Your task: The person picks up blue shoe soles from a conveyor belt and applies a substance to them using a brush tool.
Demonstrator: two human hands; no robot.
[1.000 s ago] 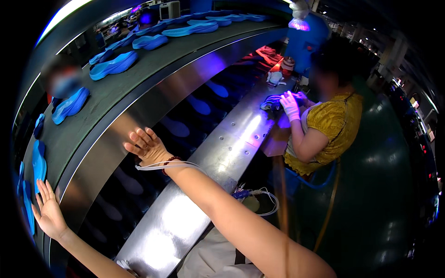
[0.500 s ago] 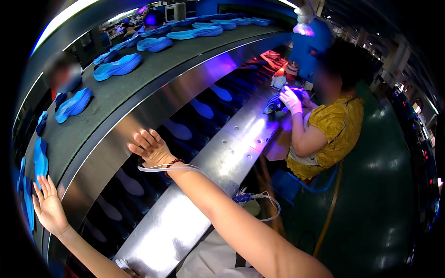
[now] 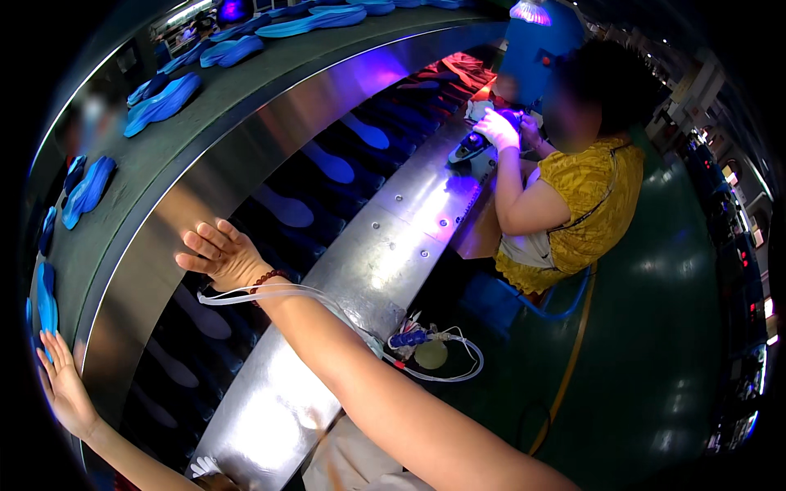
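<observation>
At the far left, my left hand (image 3: 67,391) is open with its fingers stretched out, its tips at the near end of a blue shoe sole (image 3: 47,296) on the dark upper belt (image 3: 217,105). I cannot tell whether they touch. My right hand (image 3: 223,255) is open and holds nothing, its fingers extended by the metal side panel (image 3: 164,233) of the belt. A dark red bead bracelet (image 3: 270,280) and a clear looped tube or cord (image 3: 233,299) are at that wrist. More blue soles, such as this one (image 3: 162,105), lie along the belt.
Below the panel, a dark lower level carries pale sole shapes (image 3: 282,206). A shiny metal bench (image 3: 360,274) runs alongside, with a blue connector and cord (image 3: 409,338) at its edge. A seated co-worker in yellow (image 3: 565,204) handles a dark shoe-like item under purple light.
The view has shifted, and the soles and bench appear lower and further left. Both my hands also appear further left and stay open; my left fingertips are still near a sole.
</observation>
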